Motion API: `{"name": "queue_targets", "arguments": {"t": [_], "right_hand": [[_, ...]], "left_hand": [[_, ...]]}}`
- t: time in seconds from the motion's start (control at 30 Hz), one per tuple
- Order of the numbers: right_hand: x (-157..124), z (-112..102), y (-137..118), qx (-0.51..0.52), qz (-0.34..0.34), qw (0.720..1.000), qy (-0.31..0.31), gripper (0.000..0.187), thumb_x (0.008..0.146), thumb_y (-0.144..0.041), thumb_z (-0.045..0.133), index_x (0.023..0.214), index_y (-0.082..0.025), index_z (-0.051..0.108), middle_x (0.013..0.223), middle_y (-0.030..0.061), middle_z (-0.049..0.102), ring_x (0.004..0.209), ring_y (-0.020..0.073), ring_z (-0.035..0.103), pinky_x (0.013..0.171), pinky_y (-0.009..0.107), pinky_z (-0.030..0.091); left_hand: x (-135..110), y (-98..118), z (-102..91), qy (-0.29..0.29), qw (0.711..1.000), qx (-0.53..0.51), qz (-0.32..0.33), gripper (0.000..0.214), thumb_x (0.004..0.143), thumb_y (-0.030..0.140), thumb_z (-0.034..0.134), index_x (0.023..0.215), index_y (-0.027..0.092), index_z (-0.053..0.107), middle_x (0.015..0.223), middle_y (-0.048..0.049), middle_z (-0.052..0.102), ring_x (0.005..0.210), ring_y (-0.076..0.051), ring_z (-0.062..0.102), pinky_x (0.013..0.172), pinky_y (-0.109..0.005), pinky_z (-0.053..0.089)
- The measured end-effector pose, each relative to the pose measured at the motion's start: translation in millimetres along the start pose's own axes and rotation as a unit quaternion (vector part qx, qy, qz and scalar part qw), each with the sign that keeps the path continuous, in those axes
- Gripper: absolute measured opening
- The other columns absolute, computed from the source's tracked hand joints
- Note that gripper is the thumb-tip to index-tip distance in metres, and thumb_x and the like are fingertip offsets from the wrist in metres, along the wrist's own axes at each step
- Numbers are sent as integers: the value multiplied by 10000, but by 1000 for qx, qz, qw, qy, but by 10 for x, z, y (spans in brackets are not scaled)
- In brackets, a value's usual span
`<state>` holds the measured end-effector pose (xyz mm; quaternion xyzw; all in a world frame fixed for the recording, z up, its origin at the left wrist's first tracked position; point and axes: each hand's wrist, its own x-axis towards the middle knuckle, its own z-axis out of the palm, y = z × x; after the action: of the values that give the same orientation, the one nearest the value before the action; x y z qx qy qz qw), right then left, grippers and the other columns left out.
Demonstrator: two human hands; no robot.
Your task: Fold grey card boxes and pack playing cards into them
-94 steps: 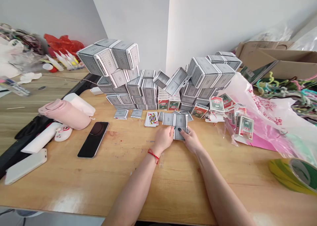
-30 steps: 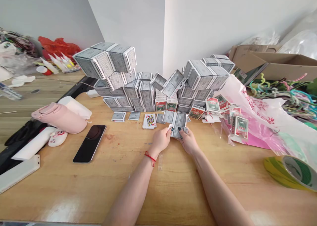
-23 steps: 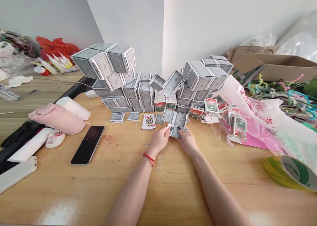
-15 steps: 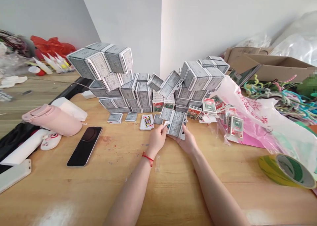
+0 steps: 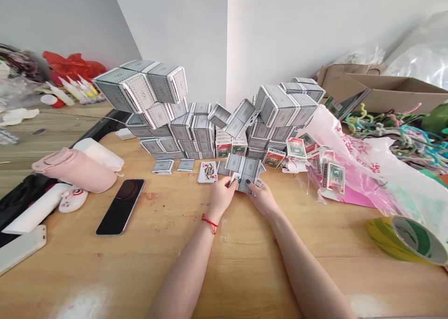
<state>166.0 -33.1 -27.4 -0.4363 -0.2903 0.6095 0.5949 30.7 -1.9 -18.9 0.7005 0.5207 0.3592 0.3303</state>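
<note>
Reaching out over the wooden table (image 5: 224, 267), both forearms meet at mid-table, and a red string (image 5: 209, 221) circles the left wrist. The left hand (image 5: 220, 195) has thumb and forefinger pinched together on the near left corner of the grey-backed cards (image 5: 249, 170). The right hand (image 5: 263, 198) cups the same cards from below and from the right, its dark-nailed fingertips (image 5: 248, 181) closed on the near edge. The cards sit just past both sets of fingers, patterned backs up. Their long axis runs away from the person, the far end leaning slightly right. Just left lies a face-up queen pile (image 5: 208, 171), with the stacked card boxes (image 5: 196, 128) behind it along the wall.
</note>
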Motion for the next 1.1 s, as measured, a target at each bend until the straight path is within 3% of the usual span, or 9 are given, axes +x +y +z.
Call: {"name": "queue_targets", "arguments": {"t": [0.17, 0.27, 0.43, 0.53, 0.67, 0.9, 1.1], "right_hand": [[14, -15, 73, -109, -77, 990, 44, 284, 670, -371, 650, 883, -195, 584, 919, 38, 671, 883, 210, 602, 870, 381, 426], [8, -32, 49, -91, -84, 991, 56, 278, 673, -360, 652, 891, -200, 586, 931, 35, 671, 883, 204, 604, 859, 372, 435], [-39, -23, -78, 40, -26, 998, 34, 282, 638, -320, 692, 880, -206, 602, 972, 43, 667, 915, 212, 606, 832, 363, 468], [-68, 2, -128, 54, -9, 998, 16, 281, 609, -297, 717, 847, -189, 615, 942, 54, 677, 900, 218, 614, 834, 359, 471], [-79, 25, -123, 52, -12, 998, -12, 291, 604, -300, 723, 848, -187, 614, 934, 60, 679, 887, 224, 618, 802, 355, 487], [-71, 43, -50, 28, -29, 999, -22, 351, 601, -320, 726, 902, -200, 592, 962, 59, 666, 870, 212, 617, 808, 368, 475], [-81, 49, -43, -39, -38, 997, -59, 425, 564, -287, 755, 937, -189, 576, 937, 71, 663, 864, 209, 608, 865, 399, 438]], "left_hand": [[-18, -7, 15, 0, 999, -31, -10, 338, 753, 406, 482, 546, 142, 524, 481, 23, 441, 508, -85, 388, 476, -209, 276], [-8, 14, 17, -31, 983, -173, -51, 306, 726, 417, 526, 622, 135, 587, 564, -10, 553, 568, -113, 493, 520, -225, 375], [49, 40, -18, -123, 862, -461, -170, 323, 709, 413, 568, 761, 100, 630, 797, -97, 656, 730, -183, 602, 646, -321, 496], [63, 49, -56, -174, 809, -524, -203, 282, 661, 334, 660, 833, 110, 647, 860, -96, 665, 813, -188, 606, 759, -351, 493], [48, 55, -89, -206, 761, -570, -231, 289, 662, 246, 684, 920, 119, 649, 876, -77, 666, 845, -154, 599, 860, -331, 453], [15, 39, -68, -202, 741, -582, -268, 224, 656, 180, 688, 866, 108, 662, 800, -44, 660, 730, -80, 585, 759, -205, 463], [27, 39, -61, -209, 742, -584, -255, 219, 622, 165, 710, 825, 92, 672, 775, -51, 657, 709, -79, 574, 701, -184, 453]]}}
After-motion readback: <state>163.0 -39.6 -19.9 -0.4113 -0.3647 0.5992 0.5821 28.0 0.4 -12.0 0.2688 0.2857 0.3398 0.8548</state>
